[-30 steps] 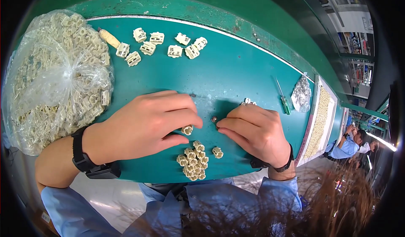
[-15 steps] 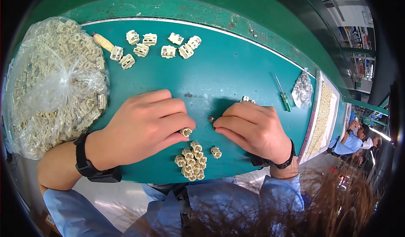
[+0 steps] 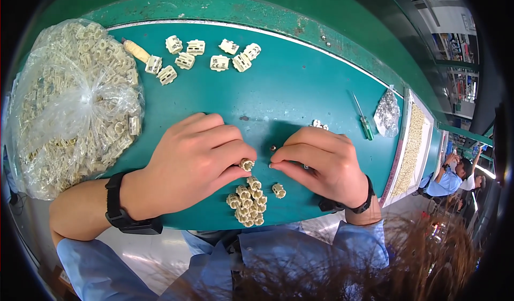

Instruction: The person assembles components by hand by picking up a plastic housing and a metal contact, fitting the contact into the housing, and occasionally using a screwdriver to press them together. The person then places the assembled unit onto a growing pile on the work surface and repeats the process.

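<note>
My left hand (image 3: 201,159) pinches a small cream plastic socket (image 3: 247,165), its open end facing right. To the right, my right hand (image 3: 321,162) is closed in a pinch, with a tiny shiny bit at the fingertips that is too small to name. A small round metal piece (image 3: 273,148) lies on the green mat just beyond those fingertips. Nearer to me, below my left hand, several like sockets (image 3: 247,204) stand clustered together. One more socket (image 3: 279,190) sits apart at their right. Some small silvery parts (image 3: 319,124) show partly behind my right hand.
A clear bag of cream plastic parts (image 3: 80,113) fills the left side. Several cream housings (image 3: 219,62) and a tape-wrapped handle (image 3: 136,50) lie at the back. On the right are a green screwdriver (image 3: 366,127), a bag of metal parts (image 3: 386,113) and a white tray (image 3: 409,156).
My left hand has come slightly rightward with the socket, and my right fingertips have shifted a little toward it and nearer to me. The whole view has shifted slightly.
</note>
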Demonstrator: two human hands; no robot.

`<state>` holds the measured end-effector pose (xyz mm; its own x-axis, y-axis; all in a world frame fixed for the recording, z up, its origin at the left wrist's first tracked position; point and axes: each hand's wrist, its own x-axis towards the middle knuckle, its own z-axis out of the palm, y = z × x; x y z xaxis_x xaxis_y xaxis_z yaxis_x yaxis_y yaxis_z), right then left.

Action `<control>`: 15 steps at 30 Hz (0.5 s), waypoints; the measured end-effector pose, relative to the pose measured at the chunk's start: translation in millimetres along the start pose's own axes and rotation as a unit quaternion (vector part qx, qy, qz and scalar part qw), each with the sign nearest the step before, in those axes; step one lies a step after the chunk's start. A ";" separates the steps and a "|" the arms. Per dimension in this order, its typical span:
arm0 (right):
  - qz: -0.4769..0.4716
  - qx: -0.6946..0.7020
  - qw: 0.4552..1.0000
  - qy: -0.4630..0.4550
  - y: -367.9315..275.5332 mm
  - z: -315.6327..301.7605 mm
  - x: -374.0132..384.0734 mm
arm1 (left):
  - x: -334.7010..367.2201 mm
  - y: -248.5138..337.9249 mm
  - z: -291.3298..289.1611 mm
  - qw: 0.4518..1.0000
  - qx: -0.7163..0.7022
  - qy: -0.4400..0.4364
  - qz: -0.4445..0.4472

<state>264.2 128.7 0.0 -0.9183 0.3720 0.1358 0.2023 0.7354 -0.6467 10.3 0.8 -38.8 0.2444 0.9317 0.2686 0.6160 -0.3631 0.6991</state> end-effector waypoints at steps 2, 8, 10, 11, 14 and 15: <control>0.011 0.029 0.999 0.020 -4.0 1.2 2.5 | -1.1 1.7 0.0 1.000 0.005 0.000 -0.003; 0.008 -0.019 0.999 -0.034 -0.1 -12.0 1.6 | -0.5 -2.6 3.2 1.000 0.003 0.005 0.005; 0.015 -0.019 0.998 -0.050 0.4 -10.9 2.0 | -2.0 -1.8 1.9 1.000 0.009 0.002 0.005; 0.008 -0.026 0.998 -0.055 0.4 -8.0 1.8 | -2.6 -1.1 1.6 1.000 0.011 0.001 0.004; -0.008 -0.042 0.997 -0.064 0.0 -4.0 0.6 | -3.2 0.0 1.2 1.000 0.015 0.000 0.002; -0.004 -0.048 0.997 -0.066 -0.3 -4.3 0.2 | -3.2 -0.2 1.4 1.000 0.015 0.000 0.003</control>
<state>265.4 130.9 3.4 -0.9553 0.2932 0.0363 0.2212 0.7914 -0.5699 10.5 -2.1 -40.8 0.2478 0.9296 0.2729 0.6370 -0.3686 0.6770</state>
